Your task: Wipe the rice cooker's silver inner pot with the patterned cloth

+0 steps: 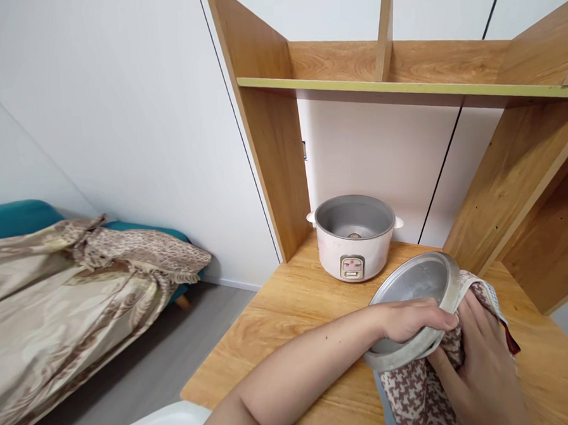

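A round, dull grey metal pot (412,294) with a rolled rim tilts above the wooden table (280,327). The left hand (408,320) has its fingers curled over the rim, holding it. The right hand (482,367) presses a brown-and-white patterned cloth (417,389) against its underside. Behind stands a white rice cooker (354,237), open and empty.

Desk: a light wooden desk (290,326) with a hutch of the same wood rising along its back and sides.
On the desk: a white rice cooker (355,237) stands open, with no lid on it, near the back edge, towards the left upright of the hutch.
Hutch shelf: a shelf (401,87) with a pale green front edge spans the back; one upright divider stands on it.
Floor: grey, left of the desk.
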A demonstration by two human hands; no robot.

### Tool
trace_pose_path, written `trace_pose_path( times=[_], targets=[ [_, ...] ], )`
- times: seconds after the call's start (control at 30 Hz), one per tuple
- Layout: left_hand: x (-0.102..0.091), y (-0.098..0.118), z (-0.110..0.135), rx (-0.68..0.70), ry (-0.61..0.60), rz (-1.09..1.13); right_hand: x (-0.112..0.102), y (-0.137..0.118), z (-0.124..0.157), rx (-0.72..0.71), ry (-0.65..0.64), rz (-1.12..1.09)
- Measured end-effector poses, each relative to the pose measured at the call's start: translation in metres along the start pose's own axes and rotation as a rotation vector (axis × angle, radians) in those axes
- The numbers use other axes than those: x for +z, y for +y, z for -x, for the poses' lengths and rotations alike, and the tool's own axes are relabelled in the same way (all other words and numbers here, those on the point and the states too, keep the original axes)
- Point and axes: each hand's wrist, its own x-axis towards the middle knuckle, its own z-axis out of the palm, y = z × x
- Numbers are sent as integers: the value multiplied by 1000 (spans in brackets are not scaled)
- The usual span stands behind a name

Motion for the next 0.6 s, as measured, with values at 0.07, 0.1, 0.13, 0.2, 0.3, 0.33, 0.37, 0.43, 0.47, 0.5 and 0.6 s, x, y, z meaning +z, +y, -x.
trace_pose_path(
  times=[0.07,0.1,0.13,0.2,0.3,0.33,0.37,0.43,0.47,0.5,0.6],
  targets=[
    [0,1,0,2,0,0,1,0,-1,2,7,1],
    [0,1,0,2,-1,-1,1,0,-1,4,9,-1],
    [0,1,0,3,-1,-2,1,0,-1,7,8,-4],
    [0,1,0,7,0,-3,1,0,-2,14,4,-14],
    [0,2,0,12,-3,-7,0,-1,-2,17,8,-26],
    [0,2,0,14,-5,-9,0,-1,-2,18,12,-31],
    [0,3,0,17,-6,-10,0,-1,-2,23,14,-39],
    [-1,3,0,23,-9,-10,-1,-1,-2,37,9,-55],
    [-1,4,0,26,-10,-10,-1,0,-2,45,2,-66],
    [-1,4,0,27,-12,-10,-1,0,-2,55,-4,-77],
    [0,5,0,24,-16,-12,-2,1,-3,84,-30,-112]
  ],
)
